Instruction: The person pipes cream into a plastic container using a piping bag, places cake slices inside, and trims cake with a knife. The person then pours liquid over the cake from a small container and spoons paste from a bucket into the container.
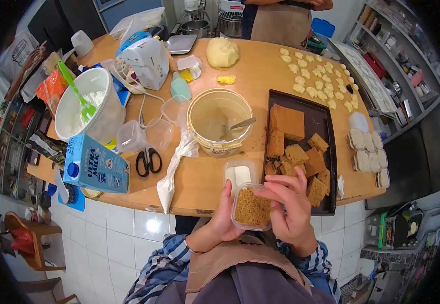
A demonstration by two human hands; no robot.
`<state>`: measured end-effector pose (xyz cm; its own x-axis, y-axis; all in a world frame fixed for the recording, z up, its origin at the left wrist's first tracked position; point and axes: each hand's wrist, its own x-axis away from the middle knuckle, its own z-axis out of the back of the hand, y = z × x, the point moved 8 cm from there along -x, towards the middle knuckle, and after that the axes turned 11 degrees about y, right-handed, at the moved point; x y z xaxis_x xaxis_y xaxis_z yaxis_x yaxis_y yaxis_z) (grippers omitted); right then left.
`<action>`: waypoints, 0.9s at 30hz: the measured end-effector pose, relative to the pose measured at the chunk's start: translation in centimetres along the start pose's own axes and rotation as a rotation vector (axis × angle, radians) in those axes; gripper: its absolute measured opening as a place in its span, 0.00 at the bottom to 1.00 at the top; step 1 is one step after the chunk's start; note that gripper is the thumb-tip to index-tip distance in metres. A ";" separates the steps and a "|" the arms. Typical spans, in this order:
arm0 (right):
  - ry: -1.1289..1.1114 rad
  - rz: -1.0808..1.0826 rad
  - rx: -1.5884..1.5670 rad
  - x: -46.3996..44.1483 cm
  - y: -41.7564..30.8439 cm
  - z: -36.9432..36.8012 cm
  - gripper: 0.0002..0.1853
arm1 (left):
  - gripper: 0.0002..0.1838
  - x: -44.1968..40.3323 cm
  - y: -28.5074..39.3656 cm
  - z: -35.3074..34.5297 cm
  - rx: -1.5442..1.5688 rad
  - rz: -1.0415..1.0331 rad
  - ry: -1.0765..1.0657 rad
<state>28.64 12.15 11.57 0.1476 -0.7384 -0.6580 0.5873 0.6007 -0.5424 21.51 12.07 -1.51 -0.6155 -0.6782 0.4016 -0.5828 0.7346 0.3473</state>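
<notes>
My left hand (pixel 222 219) is wrapped around a small clear plastic tub (pixel 236 226) filled with brown cake crumbs (pixel 253 207). My right hand (pixel 292 215) reaches over the tub's right side, its fingers stretched and apart, with fingertips at the crumbs' upper edge. Whether those fingertips press on the crumbs I cannot tell. Just beyond, on the table edge, stands another clear tub (pixel 239 175) with a smooth white layer inside. To the right, a dark baking tray (pixel 330 152) carries a brown sponge cake block (pixel 287 121) and several broken cake pieces (pixel 316 162).
A large bucket (pixel 220 147) with a spoon stands ahead on the wooden table. Left are a piping bag (pixel 174 169), scissors (pixel 148 163), a milk carton (pixel 96 164) and a white bowl (pixel 111 101). Dough (pixel 222 52) and several filled tubs (pixel 366 152) sit farther off. Another person (pixel 281 23) stands opposite.
</notes>
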 end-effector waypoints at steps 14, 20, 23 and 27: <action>0.009 -0.001 0.046 -0.1 -0.2 -0.3 0.22 | 0.41 0.2 -0.3 -0.3 -0.017 0.026 -0.034; 0.005 -0.013 0.039 -0.1 -0.1 -0.4 0.22 | 0.41 0.2 -0.3 -0.5 -0.043 0.002 0.016; -0.018 -0.018 0.024 0.1 0.1 -0.8 0.22 | 0.41 0.2 -0.6 -0.5 -0.068 0.033 0.014; 0.005 0.012 0.020 -0.2 -0.5 -0.4 0.22 | 0.41 0.3 -0.6 -0.6 -0.052 0.050 -0.011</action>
<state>28.03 12.13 11.77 0.1502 -0.7297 -0.6671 0.6014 0.6029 -0.5241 22.06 11.43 -1.09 -0.6488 -0.6407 0.4105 -0.5230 0.7673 0.3710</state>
